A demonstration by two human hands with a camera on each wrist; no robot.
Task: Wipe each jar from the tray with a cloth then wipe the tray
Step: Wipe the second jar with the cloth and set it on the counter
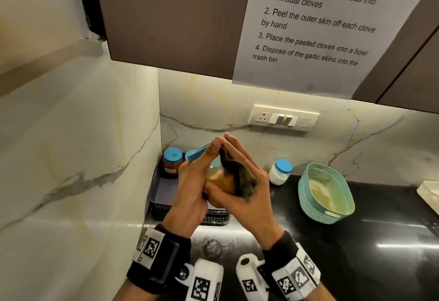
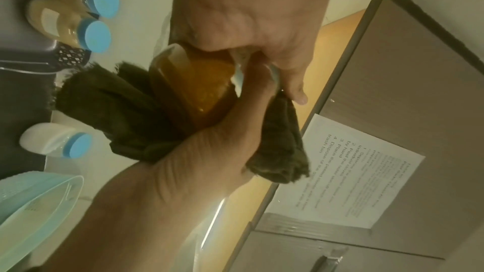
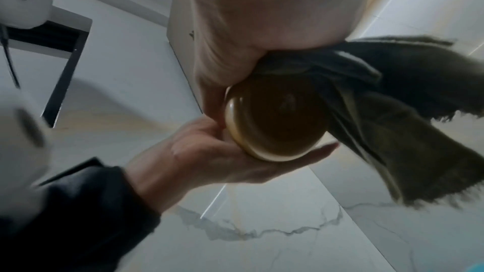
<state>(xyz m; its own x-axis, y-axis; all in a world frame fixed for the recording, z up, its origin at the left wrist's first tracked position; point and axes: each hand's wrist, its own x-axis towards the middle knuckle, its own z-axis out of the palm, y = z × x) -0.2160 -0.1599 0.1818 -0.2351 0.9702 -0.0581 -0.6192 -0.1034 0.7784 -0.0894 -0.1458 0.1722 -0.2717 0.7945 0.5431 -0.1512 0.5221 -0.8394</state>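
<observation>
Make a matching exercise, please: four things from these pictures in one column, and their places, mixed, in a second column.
Things:
1. amber jar
2. white jar
3. red jar
4. dark cloth

Places:
A. standing in the tray
B. between both hands, in the air
C. on the counter beside the teal basket
D. under the right hand, against a jar

Pairs: 1-B, 2-C, 3-A, 4-D

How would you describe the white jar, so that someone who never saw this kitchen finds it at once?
Start at the black countertop below the wall switch panel. Between the dark tray and the teal basket stands the white jar. It alone stands outside the tray, and its contents are white, not orange or red.
</observation>
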